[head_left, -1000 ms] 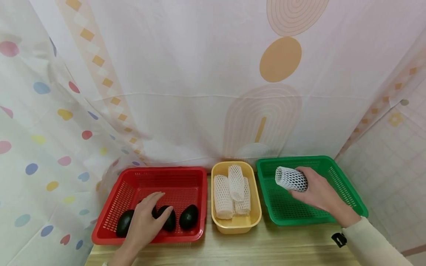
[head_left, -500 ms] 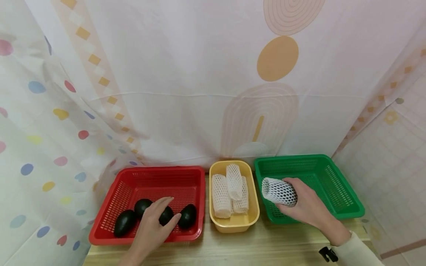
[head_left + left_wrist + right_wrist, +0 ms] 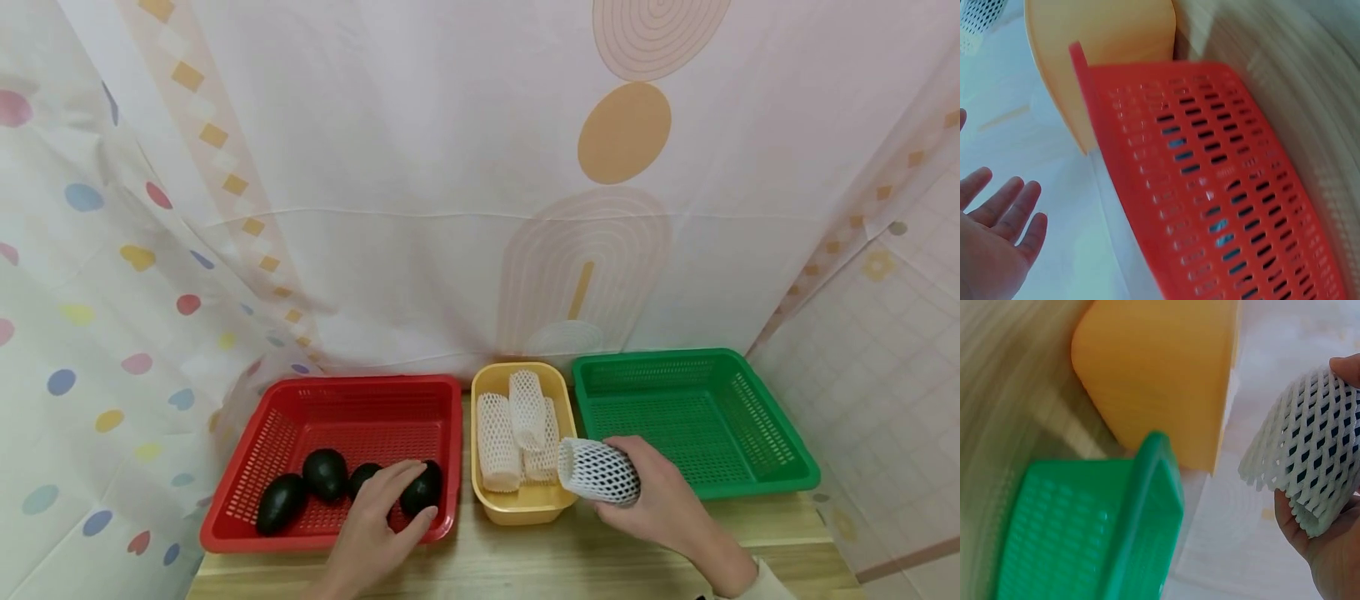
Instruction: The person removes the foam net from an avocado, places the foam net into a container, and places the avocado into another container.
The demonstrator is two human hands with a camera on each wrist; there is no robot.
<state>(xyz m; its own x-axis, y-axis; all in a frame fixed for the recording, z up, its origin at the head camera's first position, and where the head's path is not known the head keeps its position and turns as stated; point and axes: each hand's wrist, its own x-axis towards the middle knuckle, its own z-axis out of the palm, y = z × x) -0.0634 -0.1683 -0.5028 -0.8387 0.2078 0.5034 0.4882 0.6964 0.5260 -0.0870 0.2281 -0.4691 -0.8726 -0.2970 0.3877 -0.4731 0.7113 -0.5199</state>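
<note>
In the head view several dark avocados (image 3: 325, 474) lie in the red basket (image 3: 360, 421). My left hand (image 3: 386, 515) hovers above the rightmost avocado (image 3: 422, 490) with its fingers spread and partly hides the one beside it. The left wrist view shows that hand (image 3: 997, 234) with an open palm and nothing in it. My right hand (image 3: 660, 504) grips an avocado inside a white foam net sleeve (image 3: 598, 472), in front of the green basket (image 3: 667, 425). Dark skin shows through the mesh of this sleeve (image 3: 1316, 440) in the right wrist view.
Between the two baskets stands a yellow tub (image 3: 525, 510) with several white foam net sleeves (image 3: 498, 442). All three containers sit on a wooden table (image 3: 517, 562). A pale patterned curtain (image 3: 420, 208) hangs behind them.
My right hand has brought the sleeved avocado left and nearer, from over the green basket to beside the yellow tub. My left hand has shifted right across the red basket to the rightmost avocado.
</note>
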